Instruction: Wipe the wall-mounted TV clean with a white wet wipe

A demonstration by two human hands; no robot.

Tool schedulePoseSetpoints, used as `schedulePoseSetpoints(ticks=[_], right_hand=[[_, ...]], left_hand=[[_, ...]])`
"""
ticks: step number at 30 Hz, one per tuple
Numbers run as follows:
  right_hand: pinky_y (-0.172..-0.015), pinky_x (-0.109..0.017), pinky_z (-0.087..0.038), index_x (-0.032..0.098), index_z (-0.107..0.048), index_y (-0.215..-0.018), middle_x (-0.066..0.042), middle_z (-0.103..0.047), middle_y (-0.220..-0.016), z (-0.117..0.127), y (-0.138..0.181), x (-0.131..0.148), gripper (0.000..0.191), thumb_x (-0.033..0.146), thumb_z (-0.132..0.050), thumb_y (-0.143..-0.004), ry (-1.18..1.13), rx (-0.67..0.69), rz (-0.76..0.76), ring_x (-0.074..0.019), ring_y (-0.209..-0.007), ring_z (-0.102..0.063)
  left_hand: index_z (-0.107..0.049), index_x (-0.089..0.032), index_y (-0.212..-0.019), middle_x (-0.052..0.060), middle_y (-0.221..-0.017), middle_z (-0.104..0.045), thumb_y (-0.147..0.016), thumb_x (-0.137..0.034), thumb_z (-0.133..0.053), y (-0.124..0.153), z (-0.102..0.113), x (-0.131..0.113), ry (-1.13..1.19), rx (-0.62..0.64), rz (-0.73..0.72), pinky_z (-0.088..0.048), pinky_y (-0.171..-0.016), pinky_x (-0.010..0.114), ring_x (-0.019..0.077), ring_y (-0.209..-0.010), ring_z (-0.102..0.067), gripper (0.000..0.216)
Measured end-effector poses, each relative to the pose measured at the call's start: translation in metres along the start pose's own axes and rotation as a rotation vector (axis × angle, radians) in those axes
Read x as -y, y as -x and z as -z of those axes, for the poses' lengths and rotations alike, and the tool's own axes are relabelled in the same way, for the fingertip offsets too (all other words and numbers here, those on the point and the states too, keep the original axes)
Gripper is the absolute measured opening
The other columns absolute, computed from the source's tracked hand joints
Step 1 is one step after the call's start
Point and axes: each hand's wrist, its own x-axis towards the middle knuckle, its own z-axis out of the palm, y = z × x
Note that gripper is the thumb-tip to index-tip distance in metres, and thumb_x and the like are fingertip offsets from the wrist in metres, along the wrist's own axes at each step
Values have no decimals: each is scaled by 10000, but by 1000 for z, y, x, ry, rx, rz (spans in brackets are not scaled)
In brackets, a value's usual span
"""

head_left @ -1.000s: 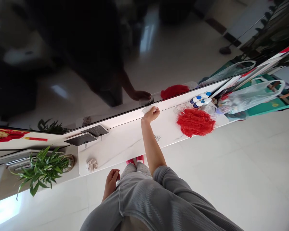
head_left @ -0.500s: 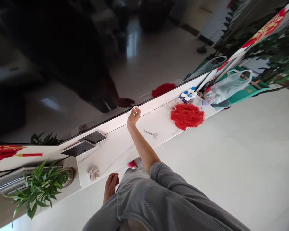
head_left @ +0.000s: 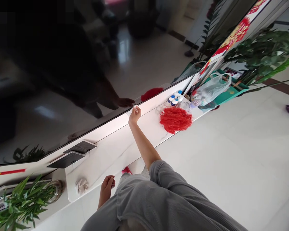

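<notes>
My right hand (head_left: 135, 115) is at the lower edge of a large dark television screen (head_left: 106, 73), its fingertips pinching a small white piece (head_left: 135, 107) whose kind I cannot make out. The hand's reflection shows in the glass just above it. Curled in a loose fist, my left hand (head_left: 107, 185) hangs low by the cabinet's front edge, with nothing seen in it. Below the screen runs a white marbled cabinet top (head_left: 110, 150). On it, right of my forearm, lies a bunched red net (head_left: 175, 119).
Blue-capped bottles (head_left: 175, 97) and a clear glass cup (head_left: 159, 110) stand by the net. Farther right are a plastic bag (head_left: 213, 88) and a green box (head_left: 236, 93). At left are two dark panels (head_left: 69, 158), crumpled tissue (head_left: 82, 186) and a potted plant (head_left: 26, 202).
The view has shifted, so the cabinet and its objects sit farther left. The scissors seen before are now out of sight at my forearm. My right hand keeps its pinch at the screen edge.
</notes>
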Motion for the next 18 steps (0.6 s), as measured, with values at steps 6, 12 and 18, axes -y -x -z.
schedulePoseSetpoints(ticks=[6,12,18], right_hand=[[-792,-265,-524,175,-577,-1072,-62,-635,-1053,38,-88,23,211,352,-545,-961,-19,8,-22,-143,-899,-596],[-822,-260,-526,176,-579,-1063,-40,-617,-1027,102,-225,50,155,286,-557,-956,-52,29,-175,-126,-890,-590],[-915,-283,-536,173,-572,-1067,-54,-603,-1108,104,-224,54,139,261,-534,-967,-15,34,-183,-122,-937,-598]], left_hand=[[-689,-145,-844,-10,-676,-583,-515,-722,-891,26,-117,0,91,-82,-15,-429,-641,214,86,-634,-518,694],[-659,-143,-842,-10,-632,-550,-626,-693,-825,48,-295,-6,-7,-94,-54,-365,-597,235,89,-583,-463,614],[-658,-146,-873,4,-688,-592,-619,-629,-815,52,-295,-18,-22,-194,-33,-457,-690,277,127,-669,-539,568]])
